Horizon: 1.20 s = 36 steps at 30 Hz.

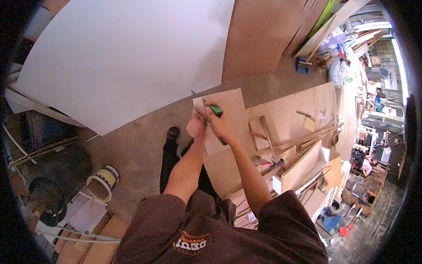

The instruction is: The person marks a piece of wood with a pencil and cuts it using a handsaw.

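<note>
My left hand [197, 125] is closed, pinching a small pale flat piece [199, 104] at the near end of a light wooden board [226, 103]. Right beside it, my right hand [222, 125] is wrapped round a green-handled tool [215, 110], whose exact kind I cannot make out. The tool's dark lower end [223, 141] sticks out below the palm. A thin dark metal strip [194, 93] shows just past the pale piece; whether it belongs to the tool is unclear. The two hands are almost touching.
A large white sheet [132, 57] fills the upper left. On the right, plywood [292, 110] bears a hammer [268, 136] and wood strips. A bucket [103, 183] stands at lower left. My foot [173, 133] is on the floor. Another person [368, 165] is far right.
</note>
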Available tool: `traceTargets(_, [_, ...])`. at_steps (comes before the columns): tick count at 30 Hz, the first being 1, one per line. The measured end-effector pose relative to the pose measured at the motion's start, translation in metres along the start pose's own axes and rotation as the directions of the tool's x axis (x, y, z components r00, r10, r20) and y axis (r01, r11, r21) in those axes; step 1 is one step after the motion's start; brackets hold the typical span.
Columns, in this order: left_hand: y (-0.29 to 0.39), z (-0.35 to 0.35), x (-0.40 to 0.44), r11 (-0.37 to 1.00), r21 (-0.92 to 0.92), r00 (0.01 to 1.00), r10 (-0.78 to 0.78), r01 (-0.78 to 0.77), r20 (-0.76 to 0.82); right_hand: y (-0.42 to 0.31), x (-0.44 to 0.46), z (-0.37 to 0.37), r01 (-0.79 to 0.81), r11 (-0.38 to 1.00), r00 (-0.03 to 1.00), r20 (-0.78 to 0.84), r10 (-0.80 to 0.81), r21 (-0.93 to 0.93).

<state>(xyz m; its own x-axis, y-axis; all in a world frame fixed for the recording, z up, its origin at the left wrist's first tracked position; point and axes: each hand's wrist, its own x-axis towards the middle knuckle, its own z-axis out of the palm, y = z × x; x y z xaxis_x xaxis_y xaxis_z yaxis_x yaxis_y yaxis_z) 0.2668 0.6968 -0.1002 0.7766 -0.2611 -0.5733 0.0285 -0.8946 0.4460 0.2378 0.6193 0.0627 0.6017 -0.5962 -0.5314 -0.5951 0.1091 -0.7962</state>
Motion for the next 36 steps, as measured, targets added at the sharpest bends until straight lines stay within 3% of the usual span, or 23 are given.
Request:
traceTargets(3, [0.003,0.001,-0.001,0.988,-0.118,0.971,0.075,-0.104,-0.228,0.004,-0.009,-0.003,0.087,0.994,0.995,0.033,-0.090,0.072])
traceTargets(5, [-0.001,0.007,0.002,0.979,-0.200,0.987,-0.011,-0.022,-0.163,0.031,-0.026,-0.001,0.298,0.954,0.953,-0.065,-0.295,0.040])
traceTargets(11, [0.006,0.001,0.000,0.998,-0.011,0.971,0.063,-0.068,-0.231,0.031,-0.087,-0.013,0.470,0.882,0.871,-0.144,-0.470,-0.031])
traceTargets(12, [-0.002,0.010,0.000,0.997,-0.008,0.974,0.067,-0.071,-0.218,0.014,-0.106,-0.023,0.461,0.887,0.875,-0.151,-0.460,-0.035])
traceTargets(13, [-0.006,0.017,0.009,0.998,-0.037,0.972,0.044,-0.054,-0.231,-0.011,-0.121,-0.037,0.295,0.955,0.952,-0.085,-0.293,0.010])
traceTargets(15, [-0.004,0.019,0.005,0.997,-0.066,0.973,0.019,-0.035,-0.231,-0.032,-0.135,-0.050,0.106,0.994,0.994,-0.016,-0.105,0.038])
traceTargets(18, [0.004,0.002,-0.003,0.989,-0.086,0.950,0.092,-0.123,-0.300,-0.052,-0.132,-0.058,0.237,0.971,0.971,-0.024,-0.237,0.006])
traceTargets(20, [0.000,0.001,0.005,0.994,-0.073,0.985,0.070,-0.082,-0.161,-0.066,-0.116,-0.059,0.093,0.994,0.994,0.050,-0.096,0.053])
traceTargets(25, [0.016,-0.011,-0.026,0.973,-0.186,0.963,0.089,-0.139,-0.254,-0.018,0.017,0.003,0.066,0.997,0.998,0.001,-0.066,-0.038])
traceTargets(26, [0.019,-0.021,-0.025,0.956,-0.228,0.947,0.112,-0.186,-0.301,0.004,0.060,0.019,0.003,0.999,0.997,0.076,0.000,-0.044])
traceTargets(28, [0.005,-0.014,-0.016,0.974,-0.175,0.962,0.098,-0.146,-0.256,0.007,0.067,0.033,-0.080,0.996,0.985,0.147,0.085,-0.038])
traceTargets(29, [0.003,-0.007,-0.010,0.982,-0.148,0.973,0.085,-0.118,-0.213,0.005,0.060,0.027,-0.057,0.995,0.992,0.105,0.065,-0.077])
traceTargets(31, [0.008,0.008,-0.003,0.972,-0.136,0.921,0.131,-0.193,-0.367,-0.014,0.054,0.009,-0.006,0.991,0.998,0.063,0.015,-0.135])
traceTargets(34, [-0.006,0.014,-0.002,0.984,-0.164,0.986,0.049,-0.076,-0.162,-0.007,0.018,-0.006,-0.079,0.996,0.993,0.091,0.075,0.042])
traceTargets(36, [0.000,0.006,-0.002,0.976,-0.202,0.981,0.042,-0.081,-0.189,0.004,-0.007,-0.010,0.065,0.992,0.997,0.039,-0.062,-0.105])
